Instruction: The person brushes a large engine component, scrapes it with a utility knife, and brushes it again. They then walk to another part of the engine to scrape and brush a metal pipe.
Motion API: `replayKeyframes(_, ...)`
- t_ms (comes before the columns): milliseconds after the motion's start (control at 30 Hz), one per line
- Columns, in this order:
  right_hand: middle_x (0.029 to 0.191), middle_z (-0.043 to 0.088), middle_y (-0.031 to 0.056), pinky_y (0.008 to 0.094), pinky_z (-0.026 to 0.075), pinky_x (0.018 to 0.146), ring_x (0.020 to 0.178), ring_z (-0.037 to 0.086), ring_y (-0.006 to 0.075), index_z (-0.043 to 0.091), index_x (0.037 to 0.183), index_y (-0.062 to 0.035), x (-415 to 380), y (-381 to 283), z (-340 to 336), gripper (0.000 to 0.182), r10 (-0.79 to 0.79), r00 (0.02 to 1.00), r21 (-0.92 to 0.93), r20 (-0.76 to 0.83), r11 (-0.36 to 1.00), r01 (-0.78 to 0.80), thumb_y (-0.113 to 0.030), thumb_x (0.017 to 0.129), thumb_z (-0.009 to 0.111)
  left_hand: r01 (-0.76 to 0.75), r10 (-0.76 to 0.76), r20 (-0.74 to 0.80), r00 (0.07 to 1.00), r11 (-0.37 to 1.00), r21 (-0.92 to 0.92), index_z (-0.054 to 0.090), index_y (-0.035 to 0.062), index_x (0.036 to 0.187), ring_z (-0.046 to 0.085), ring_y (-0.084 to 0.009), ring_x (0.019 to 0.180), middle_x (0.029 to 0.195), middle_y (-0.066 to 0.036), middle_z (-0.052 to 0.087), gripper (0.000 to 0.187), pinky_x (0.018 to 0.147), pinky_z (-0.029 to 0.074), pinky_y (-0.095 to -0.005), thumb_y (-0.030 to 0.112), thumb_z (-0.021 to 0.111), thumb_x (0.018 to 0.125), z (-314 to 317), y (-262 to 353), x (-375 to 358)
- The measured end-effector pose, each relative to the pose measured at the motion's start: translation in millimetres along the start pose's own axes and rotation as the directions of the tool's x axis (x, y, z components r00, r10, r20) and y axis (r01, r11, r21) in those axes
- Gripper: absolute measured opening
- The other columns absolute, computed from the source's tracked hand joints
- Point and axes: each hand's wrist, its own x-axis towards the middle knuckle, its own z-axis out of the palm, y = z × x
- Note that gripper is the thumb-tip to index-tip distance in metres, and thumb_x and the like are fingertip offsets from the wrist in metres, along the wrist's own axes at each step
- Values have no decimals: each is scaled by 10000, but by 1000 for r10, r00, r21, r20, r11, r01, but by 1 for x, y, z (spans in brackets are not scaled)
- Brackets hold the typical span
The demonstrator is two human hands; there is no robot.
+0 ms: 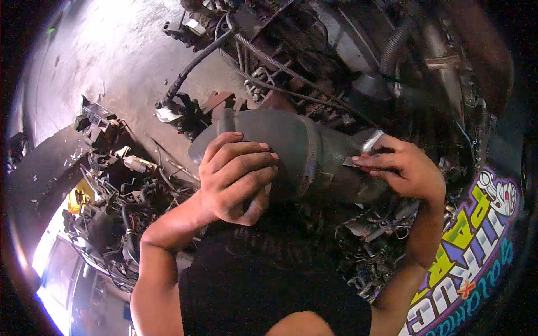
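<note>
A wide dark grey air duct (280, 151), rounded at its left end and ringed by a ridged band, lies across in front of my body. My left hand (238, 179) grips it near the left end, fingers bent over its surface and thumb tucked low. At the opposite end, my right hand (403, 168) pinches a small thin flat metal piece (348, 161), its edge against the duct's surface. Next to those fingers a shiny silver patch (372, 141) shows at the duct's right end. The right palm is hidden.
Greasy engine parts and cables (280, 73) crowd the space behind the duct. More dark parts and hoses (129, 218) pile up at left. Pale concrete floor (112, 61) shows at upper left. A lettered colourful banner (465, 257) is at lower right.
</note>
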Motion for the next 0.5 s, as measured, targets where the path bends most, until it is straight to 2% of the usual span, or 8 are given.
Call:
replayKeyframes(67, 984, 587, 119, 349, 498, 774, 891, 613, 293, 684, 1134, -128, 4, -8, -3, 393, 13, 999, -138, 49, 990, -6, 1, 763, 669, -9, 9, 8, 1000, 1000, 0, 668, 59, 850, 646, -265, 899, 940, -92, 676, 247, 862, 455, -443, 126, 614, 619, 1, 0, 0)
replayKeyframes(100, 984, 587, 119, 349, 498, 774, 891, 613, 293, 684, 1134, -128, 7, -7, 2, 393, 20, 999, -133, 44, 991, -14, 1, 763, 669, -12, 13, 14, 1000, 1000, -8, 668, 59, 850, 646, -265, 899, 940, -92, 676, 247, 862, 455, -443, 126, 614, 619, 1, 1, 0)
replayKeyframes(167, 969, 589, 123, 345, 494, 770, 882, 613, 295, 687, 1130, -131, 13, -1, 14, 390, -96, 993, -71, -63, 993, 91, -11, 759, 681, 6, -5, 23, 1000, 1000, -24, 671, 37, 848, 643, -303, 911, 931, -117, 681, 193, 909, 433, -497, 110, 617, 677, 0, 2, 1)
replayKeyframes(233, 968, 592, 121, 350, 488, 778, 899, 609, 296, 692, 1121, -137, 6, 1, 19, 383, -54, 996, -68, -73, 996, 49, -17, 758, 685, 6, -5, 26, 1000, 1000, -22, 672, 39, 851, 642, -306, 911, 931, -118, 680, 194, 908, 432, -499, 114, 616, 680, 0, 3, 1)
replayKeyframes(300, 977, 586, 128, 389, 511, 729, 848, 607, 332, 657, 1181, -240, -5, 3, 21, 384, -68, 993, -126, -97, 990, 55, -141, 811, 676, 11, -11, 35, 999, 1000, -17, 672, 41, 854, 641, -309, 911, 932, -119, 679, 196, 906, 432, -502, 118, 615, 684, 0, 4, 0)
replayKeyframes(333, 977, 586, 128, 389, 511, 729, 848, 607, 332, 657, 1181, -240, -11, 1, 23, 384, -66, 992, -124, -108, 991, 53, -141, 811, 676, 10, -9, 30, 1000, 1000, -20, 674, 42, 859, 640, -311, 914, 935, -119, 678, 200, 910, 430, -503, 125, 616, 687, 0, 3, 0)
replayKeyframes(433, 1029, 592, 137, 400, 520, 775, 897, 617, 341, 624, 1225, -226, -32, -15, 32, 440, -20, 963, -161, -267, 987, -25, -122, 802, 676, -8, 8, 31, 999, 1000, 5, 676, 51, 863, 639, -293, 916, 941, -104, 677, 220, 904, 433, -481, 132, 625, 665, 0, 3, 2)
replayKeyframes(500, 1099, 577, 133, 371, 479, 852, 971, 593, 309, 607, 1244, -131, -40, -36, 48, 505, 17, 867, -92, -498, 993, -73, -15, 758, 682, -63, 62, 47, 997, 998, 11, 676, 60, 861, 640, -275, 914, 945, -87, 676, 237, 893, 438, -459, 132, 634, 639, -1, 5, 7)
